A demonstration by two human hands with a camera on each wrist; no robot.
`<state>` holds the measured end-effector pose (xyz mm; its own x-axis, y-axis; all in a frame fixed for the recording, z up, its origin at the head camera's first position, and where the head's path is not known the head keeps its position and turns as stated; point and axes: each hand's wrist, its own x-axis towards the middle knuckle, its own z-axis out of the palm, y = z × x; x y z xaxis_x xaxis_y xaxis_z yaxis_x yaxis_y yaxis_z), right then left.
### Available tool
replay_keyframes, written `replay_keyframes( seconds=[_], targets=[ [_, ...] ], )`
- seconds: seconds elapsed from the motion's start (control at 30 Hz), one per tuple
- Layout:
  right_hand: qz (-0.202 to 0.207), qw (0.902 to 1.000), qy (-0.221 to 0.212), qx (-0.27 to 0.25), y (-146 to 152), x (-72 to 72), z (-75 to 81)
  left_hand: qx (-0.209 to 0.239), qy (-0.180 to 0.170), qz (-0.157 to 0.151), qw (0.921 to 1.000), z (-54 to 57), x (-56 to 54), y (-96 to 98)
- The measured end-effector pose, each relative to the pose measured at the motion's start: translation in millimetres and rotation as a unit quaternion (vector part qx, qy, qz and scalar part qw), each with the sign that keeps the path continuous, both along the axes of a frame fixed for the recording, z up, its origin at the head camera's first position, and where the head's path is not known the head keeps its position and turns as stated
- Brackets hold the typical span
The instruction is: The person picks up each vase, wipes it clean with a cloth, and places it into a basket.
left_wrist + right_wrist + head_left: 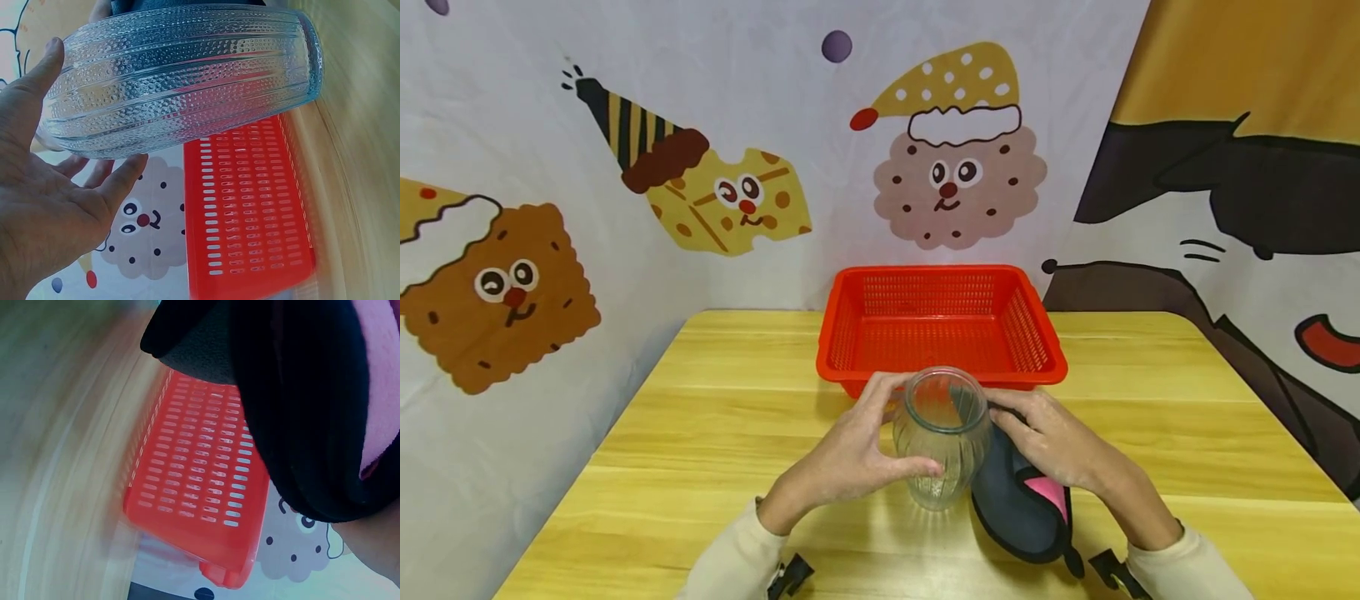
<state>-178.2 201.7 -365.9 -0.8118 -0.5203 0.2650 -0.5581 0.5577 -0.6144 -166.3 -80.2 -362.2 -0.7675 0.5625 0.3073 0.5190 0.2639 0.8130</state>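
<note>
A clear ribbed glass jar (942, 446) stands mouth up in front of the basket in the head view. My left hand (865, 454) holds it from the left, thumb across the near side and fingers round the far side. Its dimpled wall fills the top of the left wrist view. Just right of the jar, my right hand (1060, 437) grips the upper end of a dark grey padded cloth item (1018, 500) with black edging and a pink lining (382, 381). Part of this item lies behind the jar, and the right fingertips are hidden there.
Behind both hands, a red plastic basket (940, 377) with slotted walls sits on the wood-grain table (715, 433). A printed cartoon cloth (737, 75) hangs beyond the table's far edge and along its left side.
</note>
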Motion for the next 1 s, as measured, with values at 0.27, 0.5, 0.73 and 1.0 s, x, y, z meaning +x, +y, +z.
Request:
replay_keyframes(
  seconds=[0.27, 0.5, 0.73, 1.0],
  targets=[
    [0.006, 0.9998, -0.014, 0.008, 1, 0.1, -5.6, 0.003, 0.000, -0.005, 1.0000, 0.1, 0.1, 0.2],
    [0.009, 0.9996, -0.025, 0.013, 1, 0.8, -8.8, 0.010, -0.005, -0.008, 0.9999, -0.3, -0.1, 1.0],
    [0.002, 0.9996, -0.025, 0.016, 0, 1.5, -10.9, 0.007, -0.009, -0.007, 0.9999, -1.4, 0.2, 1.2],
    [0.005, 0.9995, -0.024, 0.021, 0, 2.4, -14.9, 0.006, -0.019, -0.007, 0.9998, -0.6, 2.9, 0.4]
  ],
)
